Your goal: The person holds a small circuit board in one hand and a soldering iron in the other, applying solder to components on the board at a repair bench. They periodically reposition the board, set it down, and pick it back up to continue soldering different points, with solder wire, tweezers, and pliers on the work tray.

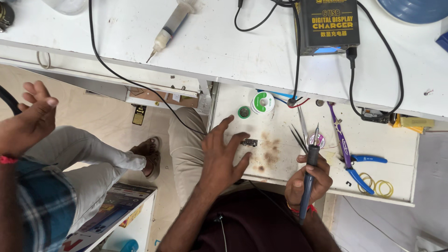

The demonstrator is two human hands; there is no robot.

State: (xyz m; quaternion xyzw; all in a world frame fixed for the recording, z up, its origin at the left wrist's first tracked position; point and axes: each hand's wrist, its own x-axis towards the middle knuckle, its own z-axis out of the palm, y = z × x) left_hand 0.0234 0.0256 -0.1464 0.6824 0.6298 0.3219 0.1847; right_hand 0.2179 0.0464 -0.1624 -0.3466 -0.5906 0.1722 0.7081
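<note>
A black box-shaped charger (328,24) stands at the top on the white bench, its upper face carrying a label in yellow lettering, and a small blue-lit screen (326,50) glows on its front edge. At the lower left a flat printed box (109,214) lies on a white shelf, mostly white with red, blue and yellow pictures. A small yellow packet (410,122) sits at the right under the bench edge.

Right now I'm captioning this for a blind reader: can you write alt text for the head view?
A person's right hand holds a soldering iron upright over a stained white pull-out shelf, while the left hand rests open beside a small circuit board. Solder spool, tweezers and blue-handled pliers lie nearby; another person's hand is raised at left.
</note>
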